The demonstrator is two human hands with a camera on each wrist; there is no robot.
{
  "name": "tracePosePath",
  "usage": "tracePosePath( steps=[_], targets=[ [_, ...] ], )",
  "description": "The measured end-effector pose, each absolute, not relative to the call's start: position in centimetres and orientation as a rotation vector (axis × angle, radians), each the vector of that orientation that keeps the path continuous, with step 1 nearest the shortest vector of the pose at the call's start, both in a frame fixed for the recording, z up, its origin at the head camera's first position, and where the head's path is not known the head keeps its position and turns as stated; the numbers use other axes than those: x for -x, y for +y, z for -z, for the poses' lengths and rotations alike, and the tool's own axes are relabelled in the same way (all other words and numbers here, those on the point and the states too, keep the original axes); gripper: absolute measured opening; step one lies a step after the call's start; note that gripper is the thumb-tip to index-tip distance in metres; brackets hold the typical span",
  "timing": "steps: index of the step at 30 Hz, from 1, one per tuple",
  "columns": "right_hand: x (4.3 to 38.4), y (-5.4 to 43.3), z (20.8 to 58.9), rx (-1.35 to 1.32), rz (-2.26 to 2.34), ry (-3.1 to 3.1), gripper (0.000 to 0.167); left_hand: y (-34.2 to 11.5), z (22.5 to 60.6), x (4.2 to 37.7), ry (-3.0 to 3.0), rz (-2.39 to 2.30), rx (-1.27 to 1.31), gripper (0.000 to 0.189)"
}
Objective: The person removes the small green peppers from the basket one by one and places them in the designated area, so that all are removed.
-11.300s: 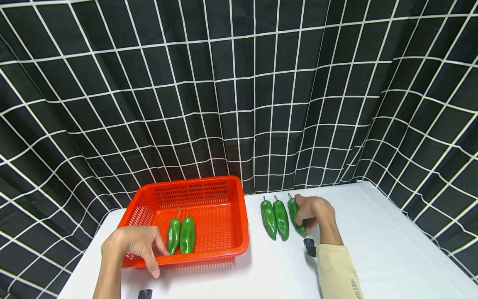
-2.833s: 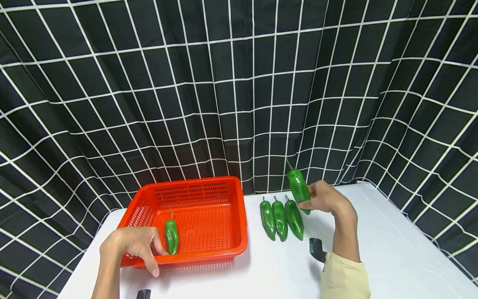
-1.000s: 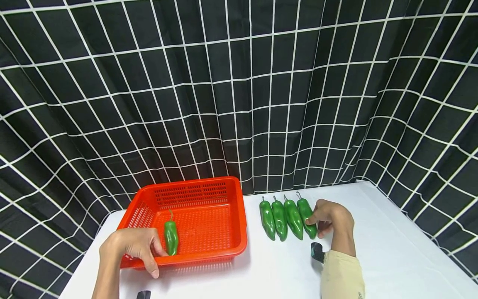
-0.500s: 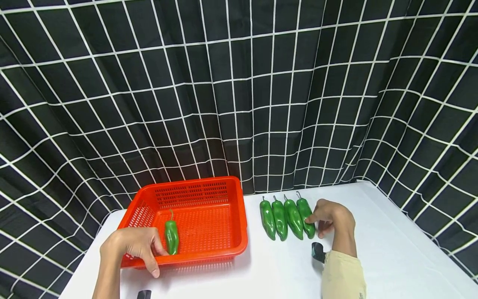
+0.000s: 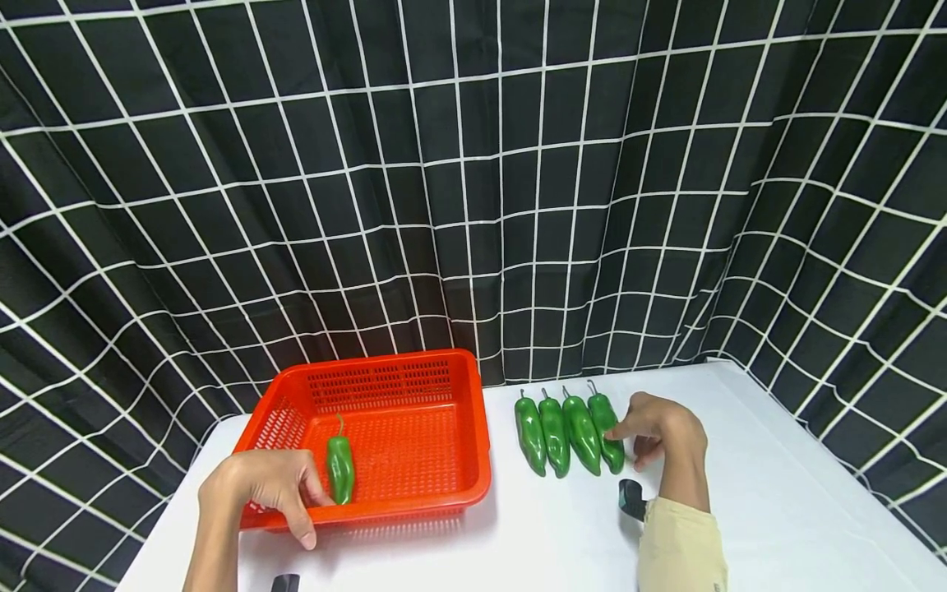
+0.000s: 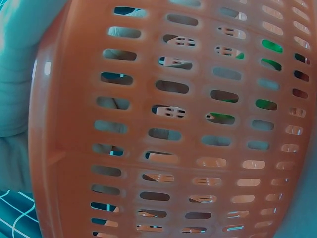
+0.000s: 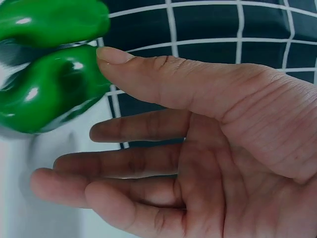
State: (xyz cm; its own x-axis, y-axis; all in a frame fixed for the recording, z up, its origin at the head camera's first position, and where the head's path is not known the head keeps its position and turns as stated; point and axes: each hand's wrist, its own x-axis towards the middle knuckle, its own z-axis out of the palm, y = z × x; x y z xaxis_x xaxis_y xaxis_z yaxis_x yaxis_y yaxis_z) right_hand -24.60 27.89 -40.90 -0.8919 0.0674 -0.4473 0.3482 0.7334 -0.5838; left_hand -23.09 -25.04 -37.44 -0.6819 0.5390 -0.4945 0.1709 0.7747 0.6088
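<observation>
In the head view my left hand grips the near rim of a red perforated plastic basket, thumb outside and fingers over the edge. One green pepper lies inside, stem pointing away. To the right, several green peppers lie side by side on the white table, the rightmost tilted like its neighbour. My right hand is beside that pepper, the thumb resting against it. The right wrist view shows the palm with nothing held and the fingers loosely extended. Basket slots fill the left wrist view.
A white-covered table lies under everything. A black curtain with a white grid rises behind the table and along both sides. The basket stands at left, with a strip of white tabletop between it and the pepper row.
Over the earlier frames, a second pepper left the basket, was carried by my right hand and set down at the row's right end. My left hand stayed on the rim.
</observation>
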Motion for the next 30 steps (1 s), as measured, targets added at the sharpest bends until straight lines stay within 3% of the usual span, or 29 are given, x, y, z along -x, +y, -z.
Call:
tracePosePath(
  steps=[3, 8, 17, 22, 30],
  targets=[
    [24.3, 27.6, 39.8, -0.319, 0.938, 2.58, 0.039, -25.0, 37.4, 23.0, 2.29, -0.698, -0.505, 0.035],
    [23.7, 26.2, 37.9, -0.245, 0.886, 2.642, 0.029, -24.8, 37.2, 23.1, 2.315, -0.67, -0.444, 0.036],
    [23.7, 20.8, 35.9, 0.109, 0.734, 2.78, 0.028, -24.7, 36.8, 22.6, 2.383, -0.541, -0.384, 0.029],
    [23.7, 17.6, 34.9, 0.292, 0.706, 2.862, 0.049, -24.2, 36.6, 22.1, 2.476, -0.451, -0.307, 0.023],
    [23.4, 11.0, 34.5, 0.65, 0.845, 2.939, 0.04, -23.6, 36.1, 21.7, 2.516, -0.407, -0.265, 0.023]
  ],
)
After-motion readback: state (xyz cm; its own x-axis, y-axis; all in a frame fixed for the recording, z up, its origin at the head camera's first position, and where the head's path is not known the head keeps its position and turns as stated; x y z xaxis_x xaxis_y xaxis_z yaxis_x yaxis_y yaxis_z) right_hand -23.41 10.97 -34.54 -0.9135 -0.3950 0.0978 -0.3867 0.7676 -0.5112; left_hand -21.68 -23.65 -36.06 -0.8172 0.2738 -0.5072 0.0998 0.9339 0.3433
